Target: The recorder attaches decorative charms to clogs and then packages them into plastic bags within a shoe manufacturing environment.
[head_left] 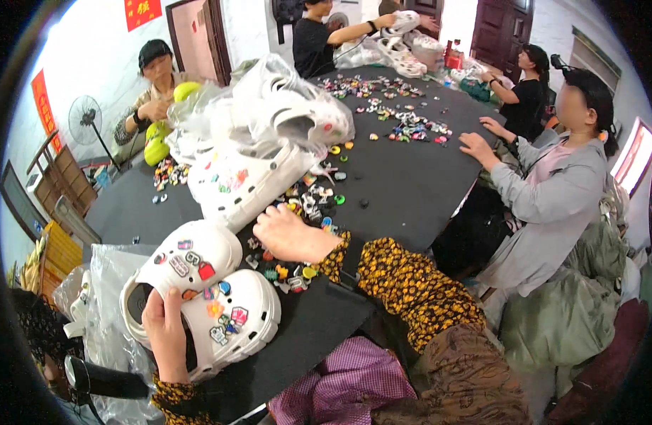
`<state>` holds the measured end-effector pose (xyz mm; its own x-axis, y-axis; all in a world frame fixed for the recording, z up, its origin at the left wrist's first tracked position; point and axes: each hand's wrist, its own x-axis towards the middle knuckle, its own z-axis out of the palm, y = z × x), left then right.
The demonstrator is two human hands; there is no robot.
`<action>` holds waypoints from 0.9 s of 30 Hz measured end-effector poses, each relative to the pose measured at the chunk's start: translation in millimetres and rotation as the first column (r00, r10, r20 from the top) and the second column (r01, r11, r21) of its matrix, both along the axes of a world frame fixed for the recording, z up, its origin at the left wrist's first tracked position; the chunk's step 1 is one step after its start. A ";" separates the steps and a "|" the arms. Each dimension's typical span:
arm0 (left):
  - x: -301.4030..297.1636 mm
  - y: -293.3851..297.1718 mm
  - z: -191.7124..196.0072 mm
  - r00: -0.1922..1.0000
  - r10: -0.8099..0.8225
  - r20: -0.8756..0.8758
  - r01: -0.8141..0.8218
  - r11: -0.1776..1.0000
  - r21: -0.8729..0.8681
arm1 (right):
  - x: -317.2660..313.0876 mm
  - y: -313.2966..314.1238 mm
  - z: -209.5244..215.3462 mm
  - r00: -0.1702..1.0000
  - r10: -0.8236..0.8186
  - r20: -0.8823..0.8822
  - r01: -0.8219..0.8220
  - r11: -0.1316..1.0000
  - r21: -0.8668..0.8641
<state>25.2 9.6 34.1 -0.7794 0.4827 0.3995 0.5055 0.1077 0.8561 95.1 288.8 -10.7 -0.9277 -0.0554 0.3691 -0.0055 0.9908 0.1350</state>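
Observation:
Two white foam clogs lie side by side at the near left of the table, an upper clog [209, 248] and a lower clog [251, 312]. Colourful shoe charms [230, 319] dot the tops of both. My left hand [166, 326] grips the pair at their openings, thumb and fingers closed; which edge each finger holds is partly hidden. Just right of the clogs, my right hand [287, 232] is over a heap of loose charms [290, 273]. Its fingers are curled inward, and whatever they pinch is hidden beneath them.
Beyond my hands, a large white clog [251, 184] leans under a plastic-wrapped pile of clogs [290, 117]. More charms [418, 127] are scattered across the black table [404, 191]. Co-workers sit around it; one person's grey sleeve [538, 198] is at the right. Clear plastic [110, 312] hangs at the left edge.

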 end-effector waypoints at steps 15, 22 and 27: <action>-15.7 6.2 -23.0 0.999 0.006 -0.054 0.001 0.992 0.125 | 7.2 -5.8 18.3 0.998 0.012 -0.068 -0.022 0.989 -0.148; -24.0 3.4 -30.9 0.988 0.043 -0.150 -0.031 0.996 0.083 | 19.8 -20.6 55.4 0.990 0.028 -0.136 -0.104 0.803 -0.587; -17.0 2.1 -6.8 0.998 -0.060 0.011 0.059 0.994 0.090 | 37.5 -33.3 73.1 0.972 0.092 -0.217 -0.213 0.739 -0.639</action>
